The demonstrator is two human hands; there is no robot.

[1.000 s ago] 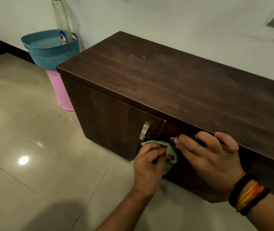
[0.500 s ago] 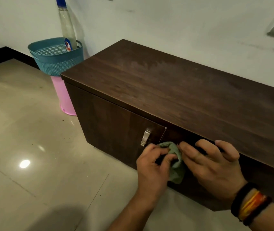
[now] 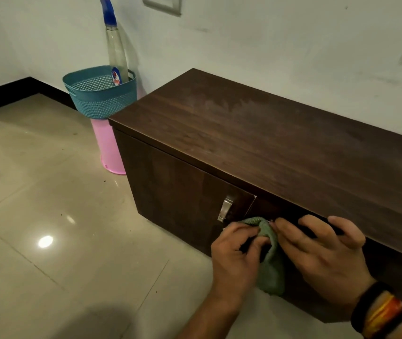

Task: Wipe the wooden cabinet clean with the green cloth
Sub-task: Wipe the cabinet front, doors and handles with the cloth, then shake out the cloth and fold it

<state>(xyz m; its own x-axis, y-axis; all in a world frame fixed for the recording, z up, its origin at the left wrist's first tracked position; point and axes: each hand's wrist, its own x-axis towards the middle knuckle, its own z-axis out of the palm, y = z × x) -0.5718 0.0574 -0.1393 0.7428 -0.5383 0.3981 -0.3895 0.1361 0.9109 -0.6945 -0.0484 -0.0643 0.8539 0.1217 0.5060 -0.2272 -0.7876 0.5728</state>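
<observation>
The dark wooden cabinet (image 3: 268,148) stands against the wall, with a dusty pale smear on its top. My left hand (image 3: 236,255) grips the green cloth (image 3: 270,270) and presses it against the cabinet front, just right of the left door's metal handle (image 3: 225,210). The cloth hangs down between my two hands. My right hand (image 3: 317,255), with bands on the wrist, holds the upper edge of the right door, fingers curled into the dark gap under the top. The right door's handle is hidden behind the cloth and my hands.
A teal basket (image 3: 102,94) sits on a pink bin (image 3: 108,148) at the cabinet's left end, with a spray bottle (image 3: 115,45) standing in it. A wall switch plate (image 3: 163,2) is above. Glossy floor tiles (image 3: 60,228) spread to the left.
My left hand has slid the cloth rightward along the cabinet front until it meets my right hand, and more cloth now hangs down. My right hand has stayed on the door edge.
</observation>
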